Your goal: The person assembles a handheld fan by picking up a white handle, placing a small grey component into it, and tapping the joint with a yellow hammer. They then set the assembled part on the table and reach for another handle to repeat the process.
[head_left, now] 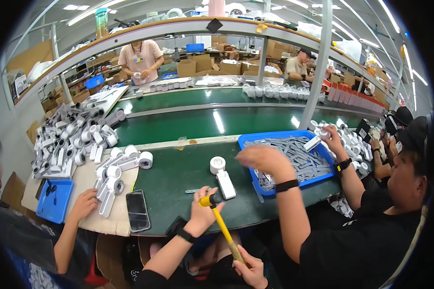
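My right hand (251, 270) is wrapped round the wooden lower handle of a yellow-shafted mallet (222, 224). The mallet's head, with one black face, is up in front of my left hand (202, 215) and covers part of it. My left fingers reach forward and apart, with the thumb out to the side; nothing shows held in them. Just beyond lies a white handheld fan (225, 184), its round head pointing away from me. A small grey strip (192, 191) rests on the green worktop by my left fingertips.
To the right, a blue tray (301, 186) holds many grey strips; a co-worker's arm reaches over it, the other hand holding a white fan. At left, another person's hand touches white fans near a phone (138, 212). A large fan pile (72, 139) and a small blue tray (56, 212) stand farther left.
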The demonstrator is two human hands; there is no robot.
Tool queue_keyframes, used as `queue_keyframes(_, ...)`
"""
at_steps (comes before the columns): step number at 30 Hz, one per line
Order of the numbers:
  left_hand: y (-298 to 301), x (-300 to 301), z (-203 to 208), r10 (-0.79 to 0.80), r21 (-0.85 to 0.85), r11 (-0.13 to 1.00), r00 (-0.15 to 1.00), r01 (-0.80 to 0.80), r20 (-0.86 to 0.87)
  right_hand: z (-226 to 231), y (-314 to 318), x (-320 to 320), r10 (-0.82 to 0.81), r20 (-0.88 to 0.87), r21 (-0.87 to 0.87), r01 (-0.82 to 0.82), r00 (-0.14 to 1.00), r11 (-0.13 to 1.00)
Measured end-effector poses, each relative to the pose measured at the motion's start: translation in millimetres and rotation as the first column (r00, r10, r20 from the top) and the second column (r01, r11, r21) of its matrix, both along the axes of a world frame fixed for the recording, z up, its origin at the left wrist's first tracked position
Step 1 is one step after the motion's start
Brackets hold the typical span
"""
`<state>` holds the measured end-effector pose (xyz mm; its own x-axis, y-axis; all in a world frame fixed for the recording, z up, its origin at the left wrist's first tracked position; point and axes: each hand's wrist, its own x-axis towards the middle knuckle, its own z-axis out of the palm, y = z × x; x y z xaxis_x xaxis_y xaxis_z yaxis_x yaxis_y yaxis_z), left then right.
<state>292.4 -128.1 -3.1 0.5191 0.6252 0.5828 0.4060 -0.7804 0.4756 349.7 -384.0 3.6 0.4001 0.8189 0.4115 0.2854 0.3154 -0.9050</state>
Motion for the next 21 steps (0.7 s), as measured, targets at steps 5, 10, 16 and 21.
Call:
queue_keyframes(5,-4,61,-9,-0.032,-0.030,0.999,0.981,0.027,-0.190,-2,-7,3,-0.025,-0.060,-0.034,0.023,0.998,0.999)
queue_keyframes(10,10,75,-22,0.052,-0.193,0.975,0.954,-0.113,-0.294,-4,-17,4,-0.054,-0.094,-0.061,0.048,0.994,0.997)
queue_keyframes(16,10,12,-23,-0.078,-0.108,0.991,0.996,0.083,0.049,-3,-26,17,-0.076,-0.179,-0.198,0.039,0.981,0.979)
queue_keyframes(21,-16,-68,0,-0.028,-0.490,0.865,0.986,0.107,0.166,5,-13,28,-0.021,-0.149,-0.282,-0.023,0.989,0.959)
